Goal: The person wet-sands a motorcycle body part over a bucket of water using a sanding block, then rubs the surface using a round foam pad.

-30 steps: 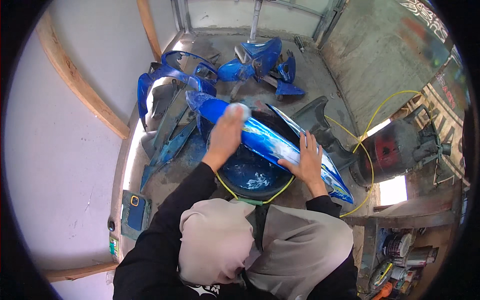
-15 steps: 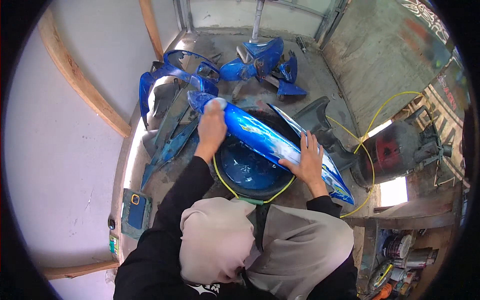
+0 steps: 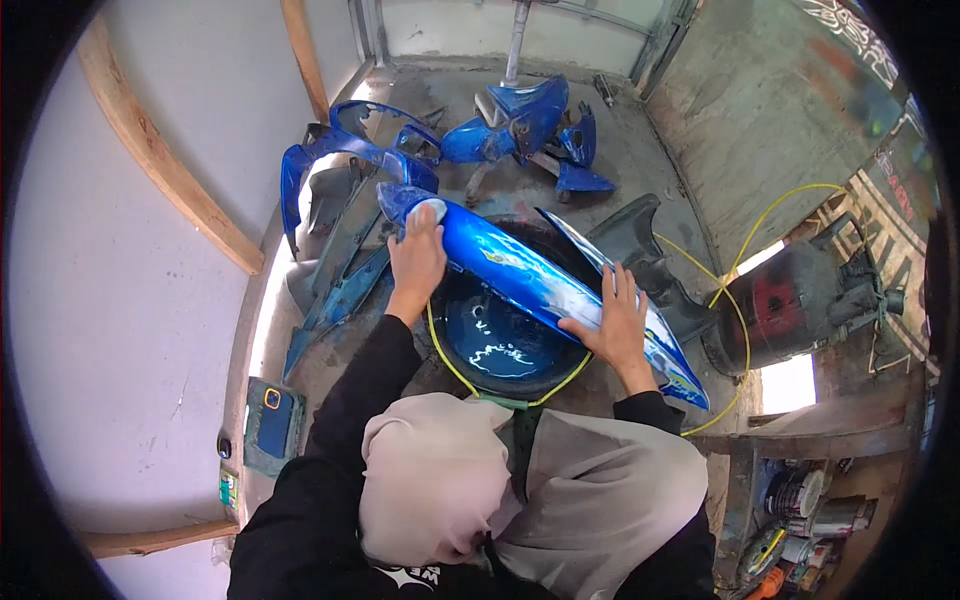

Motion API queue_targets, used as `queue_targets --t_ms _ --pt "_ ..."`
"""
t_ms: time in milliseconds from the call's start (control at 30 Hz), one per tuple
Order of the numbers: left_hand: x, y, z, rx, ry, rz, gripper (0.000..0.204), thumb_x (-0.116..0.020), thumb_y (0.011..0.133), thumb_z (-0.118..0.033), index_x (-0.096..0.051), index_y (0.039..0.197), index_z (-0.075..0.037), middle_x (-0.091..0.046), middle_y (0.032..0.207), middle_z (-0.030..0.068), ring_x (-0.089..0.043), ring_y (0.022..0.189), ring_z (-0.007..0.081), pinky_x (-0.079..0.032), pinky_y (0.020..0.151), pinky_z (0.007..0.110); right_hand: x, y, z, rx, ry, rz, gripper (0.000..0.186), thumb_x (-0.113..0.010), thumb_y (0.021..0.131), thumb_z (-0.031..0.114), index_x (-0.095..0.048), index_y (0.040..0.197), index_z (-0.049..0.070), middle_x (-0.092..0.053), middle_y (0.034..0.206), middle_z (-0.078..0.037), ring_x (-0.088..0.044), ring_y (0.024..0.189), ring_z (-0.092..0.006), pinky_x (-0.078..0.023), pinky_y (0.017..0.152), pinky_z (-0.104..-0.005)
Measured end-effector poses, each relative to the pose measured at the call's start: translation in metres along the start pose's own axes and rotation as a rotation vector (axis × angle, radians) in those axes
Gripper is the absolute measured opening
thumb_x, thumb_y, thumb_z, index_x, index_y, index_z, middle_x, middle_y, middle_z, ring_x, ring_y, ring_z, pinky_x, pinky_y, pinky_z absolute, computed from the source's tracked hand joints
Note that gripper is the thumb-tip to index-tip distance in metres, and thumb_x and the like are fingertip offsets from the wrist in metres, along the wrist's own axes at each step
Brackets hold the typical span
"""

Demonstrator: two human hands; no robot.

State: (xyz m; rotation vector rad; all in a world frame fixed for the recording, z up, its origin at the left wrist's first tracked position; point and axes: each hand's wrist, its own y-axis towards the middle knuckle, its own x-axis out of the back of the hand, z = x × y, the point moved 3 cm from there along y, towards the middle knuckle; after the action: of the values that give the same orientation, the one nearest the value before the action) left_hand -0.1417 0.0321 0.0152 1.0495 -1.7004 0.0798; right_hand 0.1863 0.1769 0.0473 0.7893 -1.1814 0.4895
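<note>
Pressing a pale pad [image 3: 428, 212] against a long blue panel [image 3: 500, 258], a person is seen from the head camera over a dark round basin [image 3: 505, 388] in a workshop. The left hand [image 3: 418, 262] has a narrow grip, its fingers close together over the pad near the panel's upper-left end. The right hand [image 3: 620, 328] holds the same panel toward its lower-right end in a wide grip, thumb on the white patch and fingers spread toward the far edge.

The panel, marked with white and yellow graphics, lies tilted across the basin, running from upper left to lower right. Liquid glints inside the basin below it.

Beyond, a blue frame-like part [image 3: 350, 148] and a cluster of blue parts [image 3: 530, 120] rest on the concrete floor [image 3: 635, 140]. A dark moulded piece [image 3: 650, 262] lies to the right, near a dark tank [image 3: 785, 300] with a red patch and a yellow hose [image 3: 745, 335]. At left sits a blue phone [image 3: 272, 430]; at lower right, cans [image 3: 797, 492] crowd a shelf. Between the forearms show the person's knees in beige trousers [image 3: 430, 475].
</note>
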Motion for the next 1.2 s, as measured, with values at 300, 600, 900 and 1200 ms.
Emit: queue_targets --t_ms 300,600,900,1200 --pt "0.011 -0.081 -0.068 -0.571 -0.002 0.032 0.054 -0.055 0.106 -0.019 -0.047 0.157 -0.004 -0.056 0.156 0.0196 -0.052 0.147 0.0339 -0.032 0.115 0.066 0.000 -0.003 -0.007 -0.011 -0.027 0.004 0.127 -0.078 0.072 0.081 -0.039 0.161 -0.002 -0.036 0.168 -0.028 -0.032 0.156 -0.0472 -0.025 0.122 -0.0689" --pt "0.003 -0.111 -0.095 -0.694 0.028 0.105 0.052 -0.061 0.098 -0.017 -0.056 0.148 -0.004 -0.054 0.159 0.0163 -0.049 0.146 0.0337 -0.033 0.113 0.068 0.006 -0.003 -0.005 -0.025 -0.005 0.009 0.126 -0.079 0.072 0.079 -0.040 0.159 -0.003 -0.037 0.167 -0.028 -0.033 0.155 -0.0476 -0.026 0.121 -0.0702" --pt "0.021 -0.072 -0.080 -0.446 0.053 0.095 0.048 -0.059 0.105 -0.021 -0.055 0.149 -0.002 -0.057 0.155 0.0160 -0.050 0.146 0.0327 -0.032 0.116 0.065 0.006 -0.002 0.000 -0.019 -0.023 0.009 0.127 -0.078 0.072 0.080 -0.040 0.160 -0.003 -0.037 0.168 -0.028 -0.033 0.156 -0.0471 -0.026 0.122 -0.0700" --pt "0.021 -0.057 -0.063 -0.479 0.144 -0.006 0.049 -0.062 0.102 -0.020 -0.057 0.147 -0.001 -0.062 0.151 0.0145 -0.049 0.145 0.0409 -0.033 0.112 0.069 0.007 -0.001 -0.001 -0.020 -0.025 0.007 0.127 -0.078 0.072 0.081 -0.041 0.159 -0.003 -0.037 0.168 -0.027 -0.033 0.156 -0.0463 -0.026 0.122 -0.0691"
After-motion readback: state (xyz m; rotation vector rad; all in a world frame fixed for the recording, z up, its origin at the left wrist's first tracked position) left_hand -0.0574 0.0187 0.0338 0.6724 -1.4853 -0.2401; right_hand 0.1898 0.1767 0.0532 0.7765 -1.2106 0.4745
